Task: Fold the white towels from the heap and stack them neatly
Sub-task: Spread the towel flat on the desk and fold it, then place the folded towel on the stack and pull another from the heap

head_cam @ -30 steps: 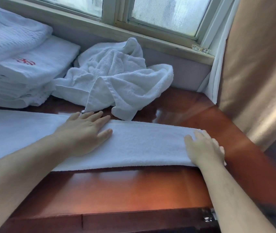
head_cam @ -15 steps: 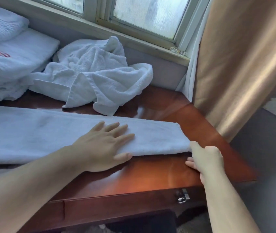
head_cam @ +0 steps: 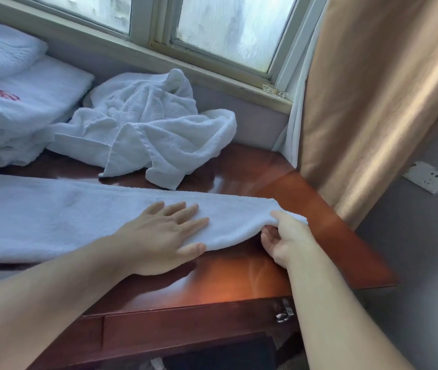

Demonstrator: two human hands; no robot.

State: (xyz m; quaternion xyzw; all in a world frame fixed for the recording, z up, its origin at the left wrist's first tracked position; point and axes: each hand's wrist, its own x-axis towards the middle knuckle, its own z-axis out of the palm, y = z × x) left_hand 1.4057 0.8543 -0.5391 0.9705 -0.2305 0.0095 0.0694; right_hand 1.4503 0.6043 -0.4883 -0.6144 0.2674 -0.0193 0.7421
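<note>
Long white terry towel [head_cam: 79,217], folded into a flat band, lies across the near part of a glossy reddish-brown wooden desk [head_cam: 239,273]. Nap is soft and fine; a stitched hem line runs along the far edge. Its left end passes out of view.

Left hand [head_cam: 159,236]: palm down on the band near its front edge, fingers straight and spread, pressing flat, nothing clasped. Thumb lies along the towel's front edge.

Right hand [head_cam: 284,236]: pinches the band's right end, thumb on top, fingers curled beneath. That end is raised off the desk and sags in a curve between the two hands.

Behind the band, a crumpled heap of white towels [head_cam: 153,124], coarser loops, deep creases, one hemmed corner hanging forward. A strip of bare wood separates heap and band.

Far left: stack of folded white towels [head_cam: 20,108], square-edged, touching the heap. One layer carries a red embroidered mark [head_cam: 3,94]; too partial to read.

Open wood lies right of the band, up to the desk's right edge, and in front, to the front edge. A metal drawer latch [head_cam: 284,313] sits below the front edge.

Right side: gold satin curtain [head_cam: 372,102], smooth sheen, hanging beside the desk corner. White wall socket plate [head_cam: 427,176] beyond. Frosted window panes behind a pale painted sill [head_cam: 212,76].
</note>
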